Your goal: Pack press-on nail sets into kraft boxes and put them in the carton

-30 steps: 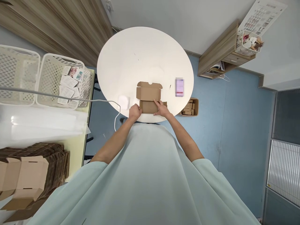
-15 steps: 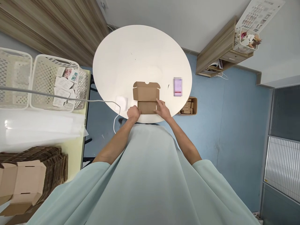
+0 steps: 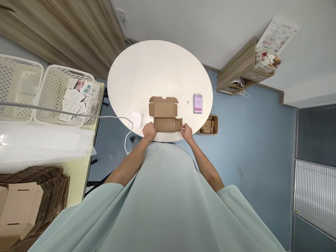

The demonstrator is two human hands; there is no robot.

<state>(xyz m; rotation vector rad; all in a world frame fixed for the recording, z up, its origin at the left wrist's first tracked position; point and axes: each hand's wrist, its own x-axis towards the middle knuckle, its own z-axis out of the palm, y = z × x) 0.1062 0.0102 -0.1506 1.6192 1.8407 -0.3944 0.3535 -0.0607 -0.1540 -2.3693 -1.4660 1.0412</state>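
Observation:
A brown cardboard box (image 3: 165,107), partly folded, lies at the near edge of the white oval table with its lid flap spread away from me. My left hand (image 3: 149,131) is closed at the box's left side, its fingertips partly hidden by the hand. At the opposite end, my right hand (image 3: 186,132) pinches the side flap, which sticks out to the right. A white square object (image 3: 136,119) rests just left of my left hand. Farther right on the table is a pink-purple packet (image 3: 197,104), its face blurred.
A grey-white cable (image 3: 110,116) crosses from the left over the table edge. White baskets (image 3: 51,89) and a stack of flattened cardboard boxes (image 3: 55,196) stand on the left table. An open carton (image 3: 215,125) of small boxes sits on the floor at right.
My right hand has moved off the box's inside to its right end and now pinches the side flap. My left hand stays at the left side. The whole view has shifted slightly.

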